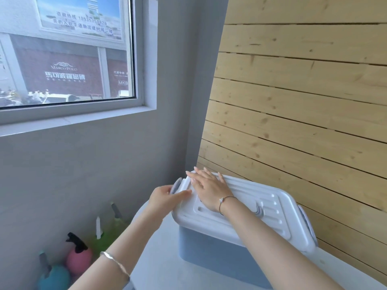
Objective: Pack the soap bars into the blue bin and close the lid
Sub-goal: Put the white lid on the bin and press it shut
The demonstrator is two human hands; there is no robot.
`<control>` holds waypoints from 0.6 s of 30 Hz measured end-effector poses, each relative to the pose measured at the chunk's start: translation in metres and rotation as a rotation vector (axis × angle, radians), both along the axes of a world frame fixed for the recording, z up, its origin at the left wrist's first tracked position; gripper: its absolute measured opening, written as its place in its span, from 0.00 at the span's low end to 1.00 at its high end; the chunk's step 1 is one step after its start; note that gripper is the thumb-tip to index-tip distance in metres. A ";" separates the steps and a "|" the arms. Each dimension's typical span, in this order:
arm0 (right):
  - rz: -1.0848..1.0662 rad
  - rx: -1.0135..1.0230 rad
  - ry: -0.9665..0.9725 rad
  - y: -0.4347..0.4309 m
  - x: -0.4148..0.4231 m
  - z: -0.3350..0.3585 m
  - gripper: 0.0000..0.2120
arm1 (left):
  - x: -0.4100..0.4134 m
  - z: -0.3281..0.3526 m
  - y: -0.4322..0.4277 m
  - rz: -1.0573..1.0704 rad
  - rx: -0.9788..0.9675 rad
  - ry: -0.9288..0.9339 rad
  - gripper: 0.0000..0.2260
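The blue bin [211, 256] stands on a white table [163, 268] with its white ribbed lid [270, 214] lying on top. My right hand [206, 186] rests flat on the lid's far left end, fingers spread. My left hand [165, 198] grips the grey latch [175, 185] at that same end, thumb lying on the lid's rim. A second grey latch [306, 221] sits at the right end of the lid. No soap bars are visible; the bin's inside is hidden by the lid.
A wooden slat wall [303, 114] runs close behind the bin. Left of the table, low down, stand a pink spray bottle [79, 257], a teal bottle [54, 278] and green bottles [109, 231]. A window [65, 51] sits in the grey wall.
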State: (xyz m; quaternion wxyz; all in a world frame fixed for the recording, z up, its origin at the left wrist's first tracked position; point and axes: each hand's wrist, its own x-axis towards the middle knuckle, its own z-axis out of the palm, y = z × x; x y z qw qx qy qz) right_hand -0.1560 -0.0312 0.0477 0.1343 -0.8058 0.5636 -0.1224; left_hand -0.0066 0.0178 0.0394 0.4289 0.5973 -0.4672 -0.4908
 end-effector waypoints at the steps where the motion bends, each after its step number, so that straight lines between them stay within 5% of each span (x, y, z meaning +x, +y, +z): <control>1: 0.001 0.000 0.004 0.000 0.000 0.000 0.22 | -0.004 0.002 0.001 0.019 -0.058 -0.035 0.11; 7: -0.002 0.004 0.002 0.000 0.000 0.000 0.22 | -0.017 0.002 0.003 0.088 -0.140 -0.145 0.20; 12: 0.003 0.012 -0.018 0.000 -0.001 0.002 0.22 | -0.017 -0.002 -0.001 0.092 -0.188 -0.185 0.18; 18: 0.007 0.014 -0.065 0.008 -0.001 0.010 0.22 | -0.020 0.001 -0.002 0.075 -0.193 -0.472 0.14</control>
